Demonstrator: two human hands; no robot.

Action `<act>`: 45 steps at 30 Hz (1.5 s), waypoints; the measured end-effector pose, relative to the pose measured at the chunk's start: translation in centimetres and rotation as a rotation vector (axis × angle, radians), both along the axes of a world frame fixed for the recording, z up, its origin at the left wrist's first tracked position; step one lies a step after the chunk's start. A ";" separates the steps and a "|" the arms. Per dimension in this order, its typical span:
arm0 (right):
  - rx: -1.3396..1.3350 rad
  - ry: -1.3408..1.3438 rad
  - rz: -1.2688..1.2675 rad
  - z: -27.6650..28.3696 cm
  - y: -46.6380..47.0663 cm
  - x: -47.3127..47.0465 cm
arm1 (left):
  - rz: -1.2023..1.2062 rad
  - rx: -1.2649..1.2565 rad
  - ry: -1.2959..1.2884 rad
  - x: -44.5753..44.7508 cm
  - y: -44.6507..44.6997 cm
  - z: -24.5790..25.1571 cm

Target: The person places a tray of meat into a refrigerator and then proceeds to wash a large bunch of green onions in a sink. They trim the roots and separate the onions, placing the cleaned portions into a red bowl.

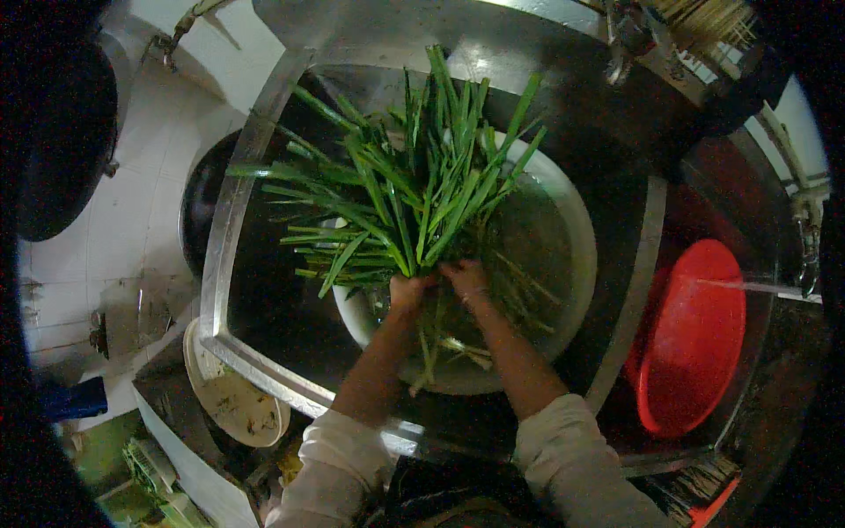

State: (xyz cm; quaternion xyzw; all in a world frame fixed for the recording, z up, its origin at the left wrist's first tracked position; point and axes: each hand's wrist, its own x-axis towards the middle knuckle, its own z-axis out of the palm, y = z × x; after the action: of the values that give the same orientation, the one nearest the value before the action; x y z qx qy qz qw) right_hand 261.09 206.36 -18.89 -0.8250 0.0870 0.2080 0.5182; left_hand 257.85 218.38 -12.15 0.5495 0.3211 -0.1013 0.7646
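A bunch of long green leafy stalks (422, 191) fans out over a round white basin of water (584, 264) in a metal sink. My left hand (407, 290) is closed around the lower part of the bunch, near the basin's middle. Beside it, my right hand (465, 277) has its fingers bent close to the stalks; whether they grip any is hard to tell in the dim light. Below my hands pale stem ends (429, 350) hang down over the basin, and thin loose stalks (528, 284) lie in the water to the right.
The metal sink rim (214, 284) runs along the left and front. A red plastic basin (700, 343) leans in the right sink compartment, under a stream of water from a tap (809, 264). At lower left stands a pale tub (244, 409) with scraps inside.
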 end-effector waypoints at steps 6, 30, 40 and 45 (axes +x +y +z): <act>-0.149 -0.062 0.352 4.5 1.8 1.1 | -0.280 -0.053 0.200 -0.8 0.0 3.1; -0.046 -0.209 -0.060 5.1 -4.5 -1.6 | -0.073 -0.299 0.077 -0.7 -0.4 3.7; 0.223 0.194 -0.002 4.5 -3.1 -5.4 | -0.013 0.142 0.115 0.5 -1.7 1.2; -0.055 0.245 -0.072 -1.0 -4.1 -7.3 | -0.010 0.098 0.067 0.4 -1.6 0.8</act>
State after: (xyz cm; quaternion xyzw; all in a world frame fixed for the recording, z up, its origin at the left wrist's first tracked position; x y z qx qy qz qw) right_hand 253.83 202.28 -19.90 -0.8037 0.1848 0.2862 0.4878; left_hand 258.24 216.74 -11.38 0.5839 0.3485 -0.1077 0.7252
